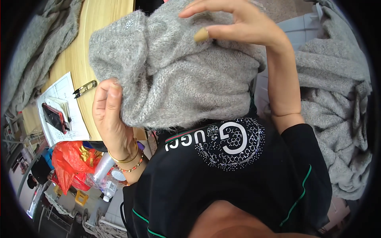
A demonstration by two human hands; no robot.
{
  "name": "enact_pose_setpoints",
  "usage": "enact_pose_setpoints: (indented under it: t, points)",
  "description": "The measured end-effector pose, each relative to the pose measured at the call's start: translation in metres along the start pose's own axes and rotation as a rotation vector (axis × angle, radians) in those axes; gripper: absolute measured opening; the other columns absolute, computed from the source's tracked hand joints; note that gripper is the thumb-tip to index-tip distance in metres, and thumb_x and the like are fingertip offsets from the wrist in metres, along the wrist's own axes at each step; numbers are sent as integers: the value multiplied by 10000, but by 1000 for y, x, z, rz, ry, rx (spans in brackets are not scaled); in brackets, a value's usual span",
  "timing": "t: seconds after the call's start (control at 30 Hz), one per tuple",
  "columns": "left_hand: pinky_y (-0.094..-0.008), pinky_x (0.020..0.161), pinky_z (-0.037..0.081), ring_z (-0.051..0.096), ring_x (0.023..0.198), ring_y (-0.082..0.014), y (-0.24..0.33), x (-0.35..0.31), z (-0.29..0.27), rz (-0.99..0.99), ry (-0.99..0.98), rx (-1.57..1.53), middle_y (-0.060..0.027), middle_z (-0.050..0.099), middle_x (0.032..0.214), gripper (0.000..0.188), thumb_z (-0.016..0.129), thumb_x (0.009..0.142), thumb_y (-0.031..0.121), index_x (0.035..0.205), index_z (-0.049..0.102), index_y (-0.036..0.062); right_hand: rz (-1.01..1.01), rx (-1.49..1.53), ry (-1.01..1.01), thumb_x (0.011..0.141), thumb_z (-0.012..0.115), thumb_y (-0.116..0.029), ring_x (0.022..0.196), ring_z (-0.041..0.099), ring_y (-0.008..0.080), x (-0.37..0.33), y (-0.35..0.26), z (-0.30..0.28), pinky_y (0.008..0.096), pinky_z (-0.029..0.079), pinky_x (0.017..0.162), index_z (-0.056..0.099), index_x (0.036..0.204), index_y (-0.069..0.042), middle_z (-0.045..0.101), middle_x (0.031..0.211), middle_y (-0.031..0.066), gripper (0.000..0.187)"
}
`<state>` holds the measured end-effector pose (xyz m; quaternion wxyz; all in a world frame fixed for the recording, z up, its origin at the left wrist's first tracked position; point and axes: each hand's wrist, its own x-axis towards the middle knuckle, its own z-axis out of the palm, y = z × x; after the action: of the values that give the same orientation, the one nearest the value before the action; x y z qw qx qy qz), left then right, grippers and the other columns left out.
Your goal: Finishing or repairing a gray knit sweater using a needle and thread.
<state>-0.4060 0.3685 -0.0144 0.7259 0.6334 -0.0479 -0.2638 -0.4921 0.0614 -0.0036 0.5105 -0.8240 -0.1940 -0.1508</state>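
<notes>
A grey fuzzy knitted garment [190, 91] is bunched up in front of my chest, with a small sparkly patch near its upper left corner. My left hand [109, 109] is closed at the garment's left edge, its thumb and fingers pinching the knit. Over the upper right of the cloth, my right hand [242, 23] is open, thumb and fingers spread apart. A tan finger cover [201, 35] sits on the right thumb. Whether the right fingertips touch the knit is hard to tell.
Thread snips [85, 89] lie on the wooden table [95, 16], beside paper sheets [77, 129] bearing a dark red-edged phone [54, 119]. More grey knitwear [337, 99] is piled at right, and some [51, 35] at far left. Below the table hangs a red plastic bag [67, 160] near a clear bottle [109, 190].
</notes>
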Motion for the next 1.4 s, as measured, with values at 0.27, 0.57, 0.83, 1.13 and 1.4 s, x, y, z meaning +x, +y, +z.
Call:
enact_pose_setpoints:
  t: [0.27, 0.57, 0.83, 1.13, 1.4]
  points:
    - [-214, 788, 442, 552, 869, -74, 20, -7, 5, 22, -40, 243, -9, 619, 950, 169, 676, 891, -2, 1054, 629, -2, 108, -38, 14, 794, 715, -86, 869, 637, 224, -33, 12, 8, 319, 489, 773, 678, 1036, -5, 667, 903, 116, 258]
    - [-195, 785, 438, 551, 862, -61, 20, 0, 4, 62, -88, 219, -2, 621, 946, 169, 679, 884, -30, 1043, 621, -13, 290, -197, 144, 773, 762, -119, 872, 591, 240, -29, -36, 14, 304, 454, 759, 690, 1048, -54, 605, 902, 80, 292]
    - [-187, 791, 433, 555, 877, -57, 22, -1, -2, 37, -131, 318, -4, 632, 975, 218, 680, 896, -8, 1107, 625, -20, 146, -403, 137, 789, 690, -55, 765, 616, 195, -22, -7, 53, 322, 472, 668, 711, 1042, -72, 659, 882, 62, 254]
    - [-220, 806, 470, 596, 863, -83, 23, -1, 9, 80, -105, 31, -34, 662, 965, 226, 689, 865, -44, 1077, 616, -19, 302, -282, 129, 745, 646, 50, 733, 584, 135, -25, -20, 40, 243, 451, 642, 722, 1015, -41, 623, 809, 41, 294]
    - [-217, 763, 460, 582, 801, -78, 37, 2, 57, 274, -143, -9, -38, 663, 922, 177, 735, 824, -38, 979, 651, -25, -123, -549, 255, 686, 674, 62, 696, 651, 181, -10, -50, 35, 252, 493, 617, 711, 963, -13, 717, 946, 105, 290]
